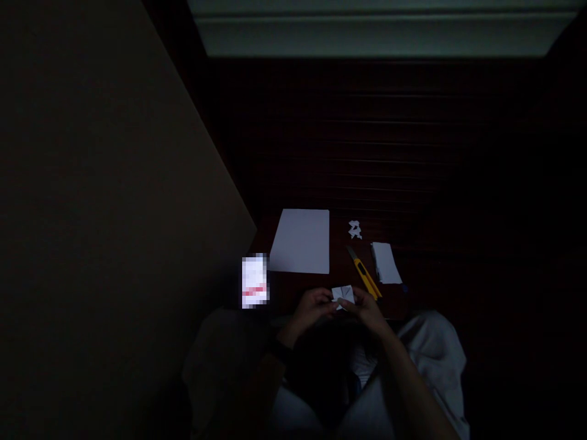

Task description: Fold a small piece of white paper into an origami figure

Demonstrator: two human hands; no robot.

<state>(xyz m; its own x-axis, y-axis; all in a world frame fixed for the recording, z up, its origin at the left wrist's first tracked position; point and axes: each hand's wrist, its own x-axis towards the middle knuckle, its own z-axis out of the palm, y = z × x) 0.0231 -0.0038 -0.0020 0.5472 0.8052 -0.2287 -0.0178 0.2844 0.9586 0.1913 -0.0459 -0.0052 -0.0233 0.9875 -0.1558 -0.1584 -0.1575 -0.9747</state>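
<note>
Between my hands, near the table's front edge, is a small folded white paper (347,293) with dark creases or lines on it. My left hand (315,304) grips its left side, the fingers closed at the edge. My right hand (365,307) pinches the right side, with the thumb lying across the lower face of the paper. A yellow utility knife (365,275) lies just beyond my right hand, its blade end pointing away from me. Dim light hides the finer folds of the paper.
White paper sheets (302,241) lie at the table's back left. Small folded paper pieces (354,230) sit at the back, and a stack of white paper (386,263) lies on the right. A lit, blurred screen (254,281) stands at the left, near a wall (114,183).
</note>
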